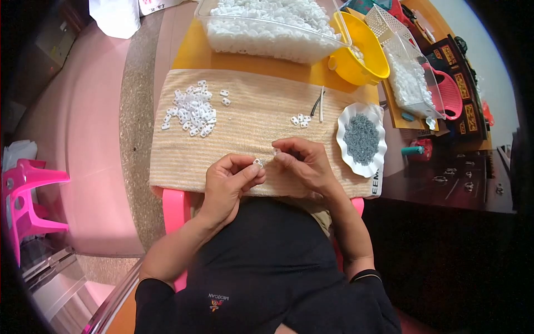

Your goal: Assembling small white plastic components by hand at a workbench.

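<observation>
Near the front edge of the striped cloth (pixel 245 131), my left hand (pixel 229 181) pinches a small white plastic piece with holes (pixel 258 162) between thumb and forefinger. Just right of it, my right hand (pixel 306 164) is closed in a pinch, with a tiny pale piece (pixel 276 152) at its fingertips, too small to name. A loose pile of similar white plastic pieces (pixel 192 108) lies at the left. Several more white pieces (pixel 301 120) sit beyond my right hand. A scalloped white dish (pixel 344 158) of small grey parts (pixel 362 139) stands at the right.
Behind the cloth stand a clear tub (pixel 272 42) heaped with white pieces and a yellow basin (pixel 370 69). Farther right is another clear box (pixel 414 100) of white pieces. Two thin sticks (pixel 321 106), one dark and one pale, lie by the dish. A pink stool (pixel 36 192) is at left.
</observation>
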`<action>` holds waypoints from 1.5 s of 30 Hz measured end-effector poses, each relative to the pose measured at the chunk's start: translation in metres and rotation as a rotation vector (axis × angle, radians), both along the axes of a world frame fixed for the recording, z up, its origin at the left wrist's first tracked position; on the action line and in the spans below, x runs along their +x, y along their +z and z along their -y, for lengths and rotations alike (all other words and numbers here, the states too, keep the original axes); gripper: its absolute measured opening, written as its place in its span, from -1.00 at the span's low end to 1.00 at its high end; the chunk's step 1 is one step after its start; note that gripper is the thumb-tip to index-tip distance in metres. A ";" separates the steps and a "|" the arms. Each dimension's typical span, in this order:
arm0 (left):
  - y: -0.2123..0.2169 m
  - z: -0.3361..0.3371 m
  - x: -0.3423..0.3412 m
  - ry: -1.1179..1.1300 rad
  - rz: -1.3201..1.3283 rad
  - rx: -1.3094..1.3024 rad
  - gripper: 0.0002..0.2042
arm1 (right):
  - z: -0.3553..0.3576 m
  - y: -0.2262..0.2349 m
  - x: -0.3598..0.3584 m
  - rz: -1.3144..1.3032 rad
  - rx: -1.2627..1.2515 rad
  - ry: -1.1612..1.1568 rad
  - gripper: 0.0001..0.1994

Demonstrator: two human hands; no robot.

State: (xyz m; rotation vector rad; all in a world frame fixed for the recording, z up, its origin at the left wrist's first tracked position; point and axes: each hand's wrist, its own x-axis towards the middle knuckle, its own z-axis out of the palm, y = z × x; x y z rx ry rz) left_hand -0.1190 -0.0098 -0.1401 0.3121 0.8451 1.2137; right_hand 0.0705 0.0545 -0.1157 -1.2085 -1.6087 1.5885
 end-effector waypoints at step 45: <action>-0.001 -0.001 0.001 -0.061 -0.073 0.028 -0.86 | 0.008 -0.011 0.002 -0.220 -0.101 0.107 -0.71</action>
